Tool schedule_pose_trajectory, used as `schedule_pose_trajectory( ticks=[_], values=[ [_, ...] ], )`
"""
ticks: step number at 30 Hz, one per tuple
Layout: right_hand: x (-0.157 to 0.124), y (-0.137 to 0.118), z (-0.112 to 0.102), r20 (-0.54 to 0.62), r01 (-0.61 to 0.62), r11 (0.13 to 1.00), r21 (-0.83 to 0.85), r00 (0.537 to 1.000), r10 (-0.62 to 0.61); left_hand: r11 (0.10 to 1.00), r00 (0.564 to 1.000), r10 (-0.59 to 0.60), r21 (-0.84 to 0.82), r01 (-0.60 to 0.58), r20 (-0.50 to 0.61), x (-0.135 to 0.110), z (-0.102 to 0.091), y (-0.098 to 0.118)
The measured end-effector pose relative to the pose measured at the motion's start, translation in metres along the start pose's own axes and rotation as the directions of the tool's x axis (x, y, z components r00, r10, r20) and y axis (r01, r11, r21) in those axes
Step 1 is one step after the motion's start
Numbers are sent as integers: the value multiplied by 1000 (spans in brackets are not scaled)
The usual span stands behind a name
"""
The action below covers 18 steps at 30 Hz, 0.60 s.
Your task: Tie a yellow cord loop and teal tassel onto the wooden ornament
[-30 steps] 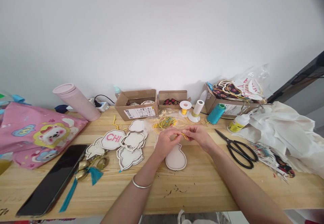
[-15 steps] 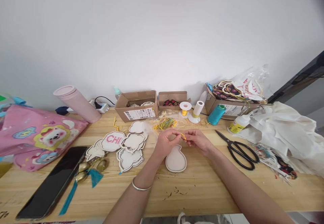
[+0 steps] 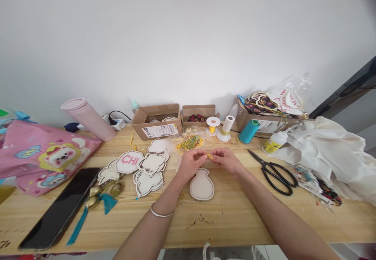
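A small loop of yellow cord (image 3: 209,156) is pinched between my two hands just above the table. My left hand (image 3: 192,162) closes thumb and fingertips on it from the left. From the right, my right hand (image 3: 225,160) grips it the same way. Below them a pale gourd-shaped plaque (image 3: 201,185) with a raised rim lies flat, its upper end near my left fingers. Behind my hands sits a tangle of yellow and green cords (image 3: 189,142) on clear plastic.
Left are stacked cloud-shaped plaques (image 3: 149,183), brass bells with teal tassels (image 3: 94,197) and a phone (image 3: 60,209). Black scissors (image 3: 276,173), a glue bottle (image 3: 275,142) and white cloth (image 3: 329,150) lie right. Spools (image 3: 227,128), teal thread (image 3: 249,131) and cardboard boxes (image 3: 157,122) stand behind.
Both hands stay together on the yellow cord, which now shows as a small loop between the fingertips. The view has shifted slightly, and the gourd plaque lies where it was.
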State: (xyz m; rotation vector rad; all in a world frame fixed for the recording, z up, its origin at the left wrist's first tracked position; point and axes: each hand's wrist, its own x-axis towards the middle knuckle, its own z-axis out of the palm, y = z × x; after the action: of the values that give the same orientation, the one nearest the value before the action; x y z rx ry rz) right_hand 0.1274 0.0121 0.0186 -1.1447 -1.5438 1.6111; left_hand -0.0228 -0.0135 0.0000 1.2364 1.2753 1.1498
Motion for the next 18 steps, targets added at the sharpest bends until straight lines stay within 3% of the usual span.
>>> schedule_pose_trajectory(
  ticks=[2,5,8,12,18],
  values=[
    [2,3,2,-66,86,989,-122,993,-95,998,999,-27,-63,26,-20,0,2,0],
    [5,8,2,-158,223,927,-303,947,-280,994,999,-28,-108,24,-38,1,4,2],
    [6,10,0,-121,327,854,-405,907,-404,994,999,-35,-105,32,-26,-1,4,7],
    [7,5,-4,-44,391,829,-399,895,-443,984,992,-100,-142,110,75,-4,2,14],
    [11,0,-5,75,465,829,-312,882,-466,917,940,-167,-303,258,297,-4,-7,8]
  ],
)
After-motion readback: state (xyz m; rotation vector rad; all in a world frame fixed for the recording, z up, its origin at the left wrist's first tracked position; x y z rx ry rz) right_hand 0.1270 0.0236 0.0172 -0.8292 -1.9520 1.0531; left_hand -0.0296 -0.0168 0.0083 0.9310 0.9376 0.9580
